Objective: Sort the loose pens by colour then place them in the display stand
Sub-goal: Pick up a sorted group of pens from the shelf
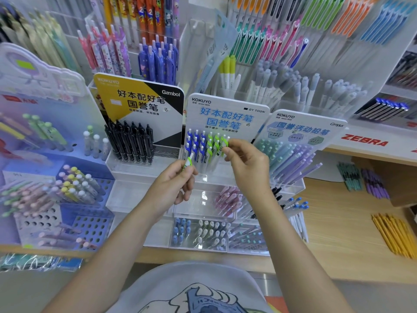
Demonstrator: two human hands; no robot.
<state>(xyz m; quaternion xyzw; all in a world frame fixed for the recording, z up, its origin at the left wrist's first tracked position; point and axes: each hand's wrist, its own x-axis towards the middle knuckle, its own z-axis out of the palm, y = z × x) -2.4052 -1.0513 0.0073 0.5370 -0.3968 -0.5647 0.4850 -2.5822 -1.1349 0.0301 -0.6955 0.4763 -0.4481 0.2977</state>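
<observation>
At the middle of the wooden table [334, 224], a clear display stand [209, 177] with a pale blue backing card [225, 114] holds two groups of upright pens; blue-clipped pens [195, 143] fill the left side and green-clipped pens [214, 143] stand just beside them on the right; the left hand [173, 186] curls round a loose green pen [189, 162], gripping it low in front of the stand with the white tip pointing up beside the blue group; the right hand [246, 163] pinches the top of another green-clipped pen [225, 144] at the right edge of the green group, thumb and forefinger closed on its clip end; whether that pen already sits in a slot cannot be told; left of this stand a yellow and black card [140, 98] backs a block of black pens [130, 141]; to the right a third card [304, 129] stands behind teal and purple pens [291, 159] that lean rightward; clear trays [200, 236] nearer the person hold pink, blue and white-capped pens; on the far left a blue perforated rack [90, 224] carries pastel pens; loose yellow pens [392, 236] lie on the table at the right, well apart from both hands, with bundles of teal and purple pens [363, 181] farther back.
</observation>
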